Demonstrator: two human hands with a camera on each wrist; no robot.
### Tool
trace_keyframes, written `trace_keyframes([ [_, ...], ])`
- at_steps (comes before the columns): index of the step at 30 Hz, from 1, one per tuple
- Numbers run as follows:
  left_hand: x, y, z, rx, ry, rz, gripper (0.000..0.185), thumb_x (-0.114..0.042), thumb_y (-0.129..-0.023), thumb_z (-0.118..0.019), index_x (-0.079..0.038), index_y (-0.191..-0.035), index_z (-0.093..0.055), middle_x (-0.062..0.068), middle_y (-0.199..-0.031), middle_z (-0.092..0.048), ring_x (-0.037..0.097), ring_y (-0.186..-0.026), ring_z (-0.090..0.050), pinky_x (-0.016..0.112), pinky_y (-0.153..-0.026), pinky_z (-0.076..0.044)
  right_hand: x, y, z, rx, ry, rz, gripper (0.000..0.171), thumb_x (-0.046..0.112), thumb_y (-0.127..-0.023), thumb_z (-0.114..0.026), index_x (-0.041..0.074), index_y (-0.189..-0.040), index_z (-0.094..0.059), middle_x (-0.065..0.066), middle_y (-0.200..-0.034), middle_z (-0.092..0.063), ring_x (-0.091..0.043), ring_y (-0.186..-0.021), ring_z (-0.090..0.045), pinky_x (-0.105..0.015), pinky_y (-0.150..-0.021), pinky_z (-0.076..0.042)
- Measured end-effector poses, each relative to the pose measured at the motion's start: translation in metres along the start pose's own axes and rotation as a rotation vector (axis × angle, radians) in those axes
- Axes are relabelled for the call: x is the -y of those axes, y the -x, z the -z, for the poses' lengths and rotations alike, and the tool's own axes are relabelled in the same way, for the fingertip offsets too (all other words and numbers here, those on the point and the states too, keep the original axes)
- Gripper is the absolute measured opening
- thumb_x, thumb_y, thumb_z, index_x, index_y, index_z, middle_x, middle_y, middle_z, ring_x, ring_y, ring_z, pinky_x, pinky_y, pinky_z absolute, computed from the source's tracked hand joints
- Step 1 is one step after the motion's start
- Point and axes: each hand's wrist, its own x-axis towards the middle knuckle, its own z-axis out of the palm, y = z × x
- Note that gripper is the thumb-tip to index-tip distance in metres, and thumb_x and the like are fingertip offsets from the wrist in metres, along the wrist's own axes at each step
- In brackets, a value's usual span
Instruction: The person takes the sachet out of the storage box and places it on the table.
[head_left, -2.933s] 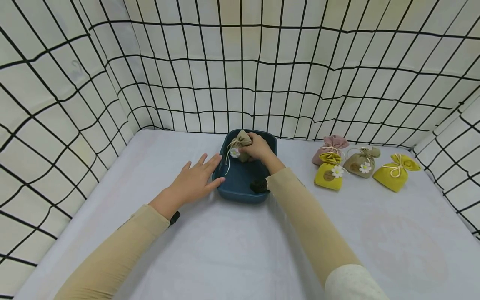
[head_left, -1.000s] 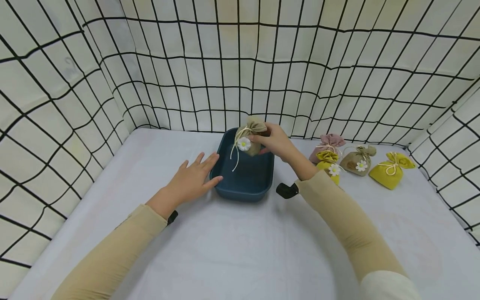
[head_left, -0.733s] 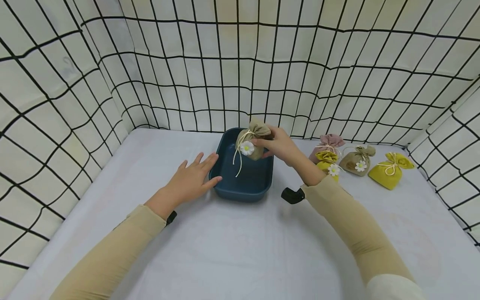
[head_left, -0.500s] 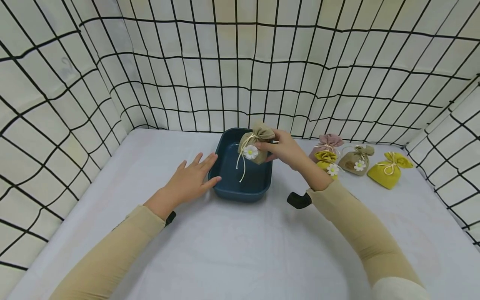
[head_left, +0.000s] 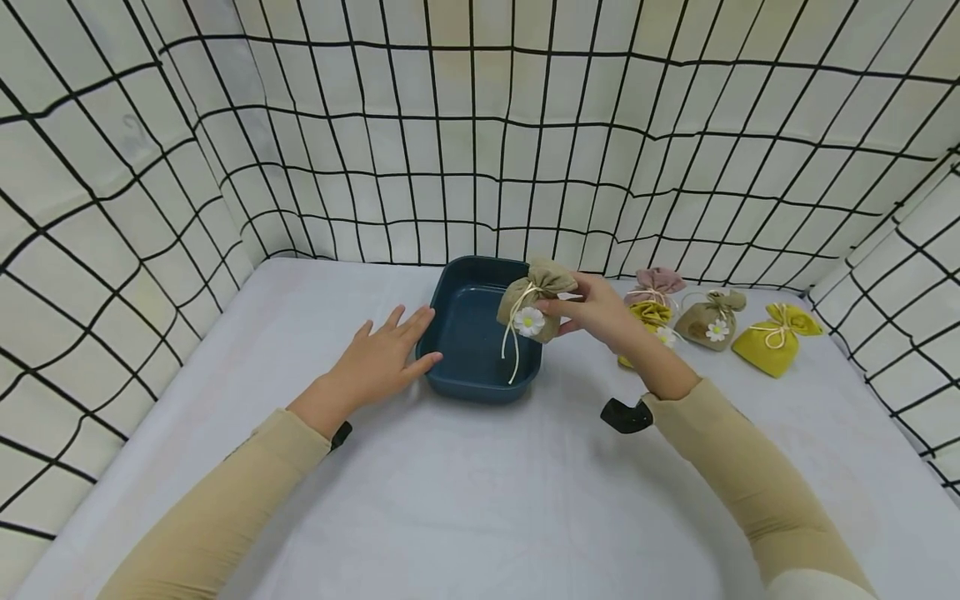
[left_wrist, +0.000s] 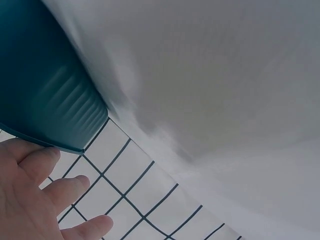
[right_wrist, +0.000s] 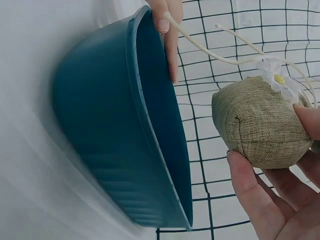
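Note:
My right hand (head_left: 607, 315) grips a small beige cloth drawstring pouch (head_left: 553, 329) with a white daisy and a dangling cream cord. In the head view the pouch covers the right rim of a blue plastic basin (head_left: 468, 367); the right wrist view has it raised above the rim, apart from it. No object shows inside the basin. My left hand (head_left: 375, 362) rests its spread fingers on the basin's left rim. The left wrist view shows those fingers (left_wrist: 42, 160) touching the rim from outside.
Right of the basin lie several more pouches: a pink one (head_left: 660, 281), a yellow one (head_left: 648, 312) partly behind my right wrist, a beige one (head_left: 705, 327) and another yellow one (head_left: 768, 350). Black netting over white walls surrounds the white-covered table (head_left: 465, 500).
The beige pouch, held in my right hand, has come up out of the basin and moved right to its right rim. My left hand stays on the left rim.

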Motion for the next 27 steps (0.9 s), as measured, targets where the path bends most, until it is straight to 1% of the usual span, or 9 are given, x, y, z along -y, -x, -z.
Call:
trace_keyframes([
  [4, 0.0, 0.001, 0.001, -0.001, -0.004, -0.001, 0.078, -0.053, -0.106, -0.048, -0.008, -0.165, -0.021, 0.011, -0.169, -0.023, 0.039, -0.155, -0.015, 0.072, -0.115, -0.017, -0.003, 0.006, 0.009, -0.001, -0.023, -0.002, 0.046, 0.009, -0.1, -0.067, -0.006, -0.14, -0.054, -0.018, -0.122, -0.063, -0.022, -0.1, -0.068, -0.041, -0.081, -0.061],
  [9, 0.0, 0.0, 0.0, -0.005, -0.008, -0.004, 0.077, -0.051, -0.107, -0.047, -0.007, -0.165, -0.021, 0.011, -0.169, -0.023, 0.04, -0.154, -0.015, 0.073, -0.114, -0.016, -0.006, 0.013, 0.023, -0.008, -0.044, -0.011, 0.045, 0.007, -0.1, -0.065, -0.009, -0.14, -0.052, -0.012, -0.118, -0.065, -0.018, -0.101, -0.066, -0.038, -0.082, -0.061],
  [13, 0.0, -0.001, 0.0, 0.001, -0.009, -0.003, 0.077, -0.052, -0.107, -0.047, -0.007, -0.165, -0.021, 0.011, -0.169, -0.022, 0.04, -0.155, -0.014, 0.073, -0.114, -0.016, -0.006, 0.02, 0.032, -0.021, -0.03, -0.011, 0.046, 0.008, -0.101, -0.065, -0.008, -0.142, -0.052, -0.01, -0.117, -0.067, -0.017, -0.101, -0.067, -0.036, -0.083, -0.06],
  [16, 0.0, 0.0, 0.001, 0.001, -0.012, -0.003, 0.077, -0.051, -0.107, -0.048, -0.007, -0.165, -0.021, 0.012, -0.169, -0.022, 0.04, -0.154, -0.015, 0.073, -0.114, -0.017, -0.005, 0.026, 0.039, -0.035, 0.012, -0.018, 0.047, 0.012, -0.102, -0.065, -0.006, -0.143, -0.052, -0.01, -0.118, -0.068, -0.015, -0.097, -0.07, -0.033, -0.085, -0.059],
  [20, 0.001, 0.0, 0.0, -0.002, -0.009, -0.001, 0.077, -0.05, -0.107, -0.049, -0.007, -0.164, -0.021, 0.012, -0.168, -0.023, 0.04, -0.154, -0.016, 0.073, -0.114, -0.017, -0.006, 0.032, 0.048, -0.062, 0.037, -0.032, 0.043, 0.013, -0.102, -0.065, -0.007, -0.138, -0.053, -0.006, -0.113, -0.069, -0.015, -0.089, -0.072, -0.028, -0.084, -0.057],
  [22, 0.001, 0.0, 0.001, -0.004, -0.009, -0.003, 0.077, -0.05, -0.107, -0.048, -0.007, -0.164, -0.022, 0.012, -0.168, -0.023, 0.04, -0.154, -0.016, 0.073, -0.114, -0.017, -0.007, 0.034, 0.051, -0.079, 0.033, -0.038, 0.04, 0.013, -0.102, -0.065, -0.008, -0.133, -0.054, -0.004, -0.109, -0.068, -0.015, -0.088, -0.069, -0.028, -0.082, -0.058],
  [24, 0.0, 0.0, 0.001, -0.003, -0.008, -0.005, 0.077, -0.051, -0.107, -0.048, -0.007, -0.164, -0.022, 0.012, -0.168, -0.023, 0.04, -0.154, -0.016, 0.073, -0.114, -0.017, -0.011, 0.037, 0.055, -0.093, 0.032, -0.044, 0.038, 0.013, -0.101, -0.066, -0.007, -0.131, -0.054, -0.004, -0.108, -0.065, -0.013, -0.089, -0.067, -0.026, -0.081, -0.058],
  [25, 0.0, 0.0, 0.001, -0.003, -0.009, -0.007, 0.077, -0.052, -0.107, -0.047, -0.007, -0.165, -0.021, 0.012, -0.168, -0.023, 0.04, -0.154, -0.016, 0.073, -0.114, -0.017, -0.012, 0.038, 0.057, -0.098, 0.029, -0.046, 0.037, 0.013, -0.101, -0.066, -0.007, -0.13, -0.054, -0.005, -0.11, -0.062, -0.012, -0.09, -0.066, -0.026, -0.081, -0.058],
  [27, 0.0, 0.0, 0.001, -0.002, -0.009, -0.008, 0.078, -0.052, -0.107, -0.047, -0.007, -0.165, -0.021, 0.011, -0.169, -0.022, 0.039, -0.154, -0.015, 0.072, -0.114, -0.018, -0.014, 0.04, 0.061, -0.105, 0.032, -0.038, 0.038, 0.012, -0.101, -0.066, -0.008, -0.131, -0.055, -0.006, -0.116, -0.054, -0.01, -0.092, -0.065, -0.026, -0.08, -0.059],
])
